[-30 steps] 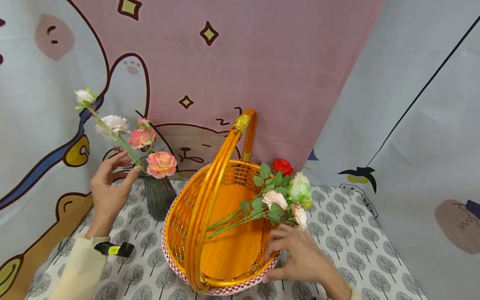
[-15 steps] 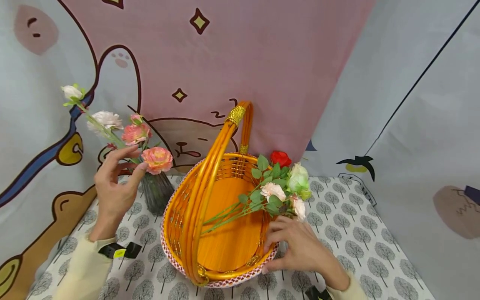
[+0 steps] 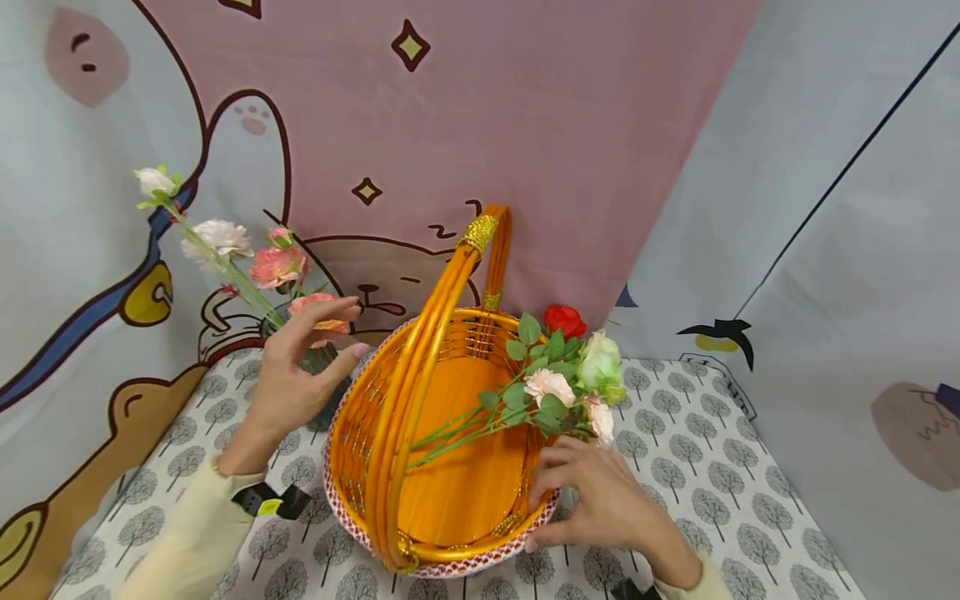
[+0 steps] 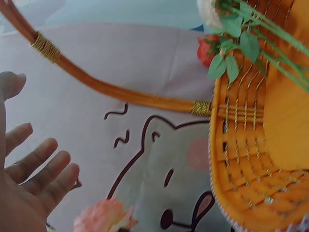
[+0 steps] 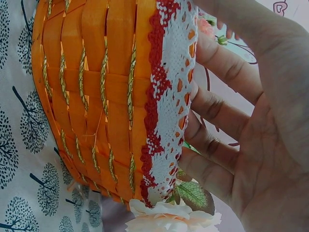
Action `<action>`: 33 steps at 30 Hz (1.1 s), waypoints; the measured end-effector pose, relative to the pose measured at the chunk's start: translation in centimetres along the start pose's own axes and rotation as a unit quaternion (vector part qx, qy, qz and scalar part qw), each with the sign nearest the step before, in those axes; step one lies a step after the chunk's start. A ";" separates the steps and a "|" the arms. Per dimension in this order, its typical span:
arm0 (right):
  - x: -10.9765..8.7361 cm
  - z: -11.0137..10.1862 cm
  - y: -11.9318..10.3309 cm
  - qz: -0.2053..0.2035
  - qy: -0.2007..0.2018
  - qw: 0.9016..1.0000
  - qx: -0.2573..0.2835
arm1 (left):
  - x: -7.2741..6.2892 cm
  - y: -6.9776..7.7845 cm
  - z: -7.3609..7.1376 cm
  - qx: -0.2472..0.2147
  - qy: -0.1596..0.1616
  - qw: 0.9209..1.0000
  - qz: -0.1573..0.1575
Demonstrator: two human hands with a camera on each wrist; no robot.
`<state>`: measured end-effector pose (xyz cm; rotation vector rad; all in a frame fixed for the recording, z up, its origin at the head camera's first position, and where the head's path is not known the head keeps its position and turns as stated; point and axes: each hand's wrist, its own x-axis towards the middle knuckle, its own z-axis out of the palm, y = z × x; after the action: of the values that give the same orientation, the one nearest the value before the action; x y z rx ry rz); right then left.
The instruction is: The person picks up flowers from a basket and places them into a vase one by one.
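Note:
An orange woven basket with a tall arched handle stands in the middle of the table. My right hand grips its right front rim, fingers over the inside and thumb outside on the red and white lace trim. Several flowers, among them a red rose and a pale green-white one, lie across the basket with stems inside. Left of it stands a dark ribbed vase of pink and white flowers. In front of this vase my left hand hovers, fingers extended and holding nothing, partly covering a pink bloom.
A tablecloth printed with trees covers the table. Cartoon-printed fabric hangs close behind and at both sides. The basket handle rises high between the left hand and the flowers in the basket.
My left hand has moved right, from beside the vase flowers to in front of the vase, near the basket's left rim. The right hand keeps its grip; the view has shifted slightly.

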<state>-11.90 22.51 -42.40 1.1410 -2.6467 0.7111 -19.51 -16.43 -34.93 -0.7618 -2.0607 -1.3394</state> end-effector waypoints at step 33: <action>0.0 0.0 0.0 -0.003 0.003 1.000 0.001 | 1.9 1.7 10.1 -0.032 -0.339 0.929 -0.143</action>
<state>-11.93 22.55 -42.38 1.1462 -2.6366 0.7157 -21.06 -6.16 -36.05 -1.1022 -2.7645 -1.4330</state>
